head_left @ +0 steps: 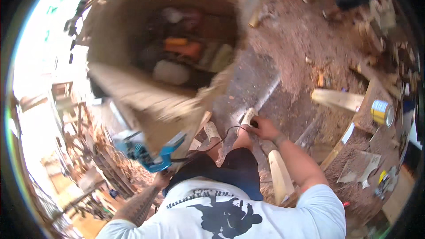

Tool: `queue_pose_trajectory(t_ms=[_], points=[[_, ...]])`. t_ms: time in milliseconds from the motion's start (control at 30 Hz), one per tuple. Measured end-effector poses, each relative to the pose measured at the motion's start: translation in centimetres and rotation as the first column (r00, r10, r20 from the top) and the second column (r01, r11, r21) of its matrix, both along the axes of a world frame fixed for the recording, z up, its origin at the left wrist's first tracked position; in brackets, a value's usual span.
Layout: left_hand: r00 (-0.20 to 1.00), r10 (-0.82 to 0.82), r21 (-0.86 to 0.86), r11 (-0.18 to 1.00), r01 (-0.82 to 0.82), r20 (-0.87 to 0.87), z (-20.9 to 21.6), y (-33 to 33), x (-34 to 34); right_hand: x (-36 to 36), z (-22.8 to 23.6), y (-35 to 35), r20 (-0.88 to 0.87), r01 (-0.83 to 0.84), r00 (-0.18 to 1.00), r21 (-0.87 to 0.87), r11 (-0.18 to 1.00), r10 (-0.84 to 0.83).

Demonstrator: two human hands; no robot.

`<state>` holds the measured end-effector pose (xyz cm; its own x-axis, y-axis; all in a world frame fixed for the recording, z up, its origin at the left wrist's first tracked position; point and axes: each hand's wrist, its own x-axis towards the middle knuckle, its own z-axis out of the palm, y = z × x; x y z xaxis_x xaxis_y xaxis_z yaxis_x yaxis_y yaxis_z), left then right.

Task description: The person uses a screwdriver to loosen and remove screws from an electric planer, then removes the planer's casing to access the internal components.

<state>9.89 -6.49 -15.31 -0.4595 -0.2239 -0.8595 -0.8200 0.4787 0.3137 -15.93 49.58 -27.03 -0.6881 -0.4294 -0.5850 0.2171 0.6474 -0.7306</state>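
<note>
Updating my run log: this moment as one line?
left hand: at blue power tool; right hand: holding dark cord; ahead: hollowed wood

Around you, the dark floor [253, 71] is strewn with reddish-brown wood waste [287, 31], thickest ahead and to your right; on your left, glaring white light [33, 57] washes out the far side, beyond a jumble of wooden pieces [84, 146]

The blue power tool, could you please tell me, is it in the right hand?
No, the blue power tool is at the left hand, apart from the right hand.
</note>
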Motion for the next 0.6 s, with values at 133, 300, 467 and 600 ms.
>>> queue_pose_trajectory(t_ms=[133,300,467,600], points=[[0.952,-0.307,-0.256,0.920,0.295,-0.005,7.6,6.2,-6.2,-1.5,16.7,-5.8,-0.207,-0.033,0.978,-0.063,0.997,0.020],[0.966,-0.241,-0.005,0.970,0.241,-0.097,7.3,3.1,-5.1,-3.0,30.3,-16.2,-0.435,-0.317,0.832,0.139,0.938,0.345],[0.946,-0.162,0.105,0.974,0.198,-0.282,6.2,1.4,-4.1,-3.2,42.5,-27.2,-0.268,-0.473,0.874,-0.271,0.838,0.406],[0.928,-0.118,0.163,0.969,0.185,-0.353,3.1,0.1,-1.7,-8.2,38.6,-38.4,-0.589,-0.255,0.773,0.051,0.965,0.236]])
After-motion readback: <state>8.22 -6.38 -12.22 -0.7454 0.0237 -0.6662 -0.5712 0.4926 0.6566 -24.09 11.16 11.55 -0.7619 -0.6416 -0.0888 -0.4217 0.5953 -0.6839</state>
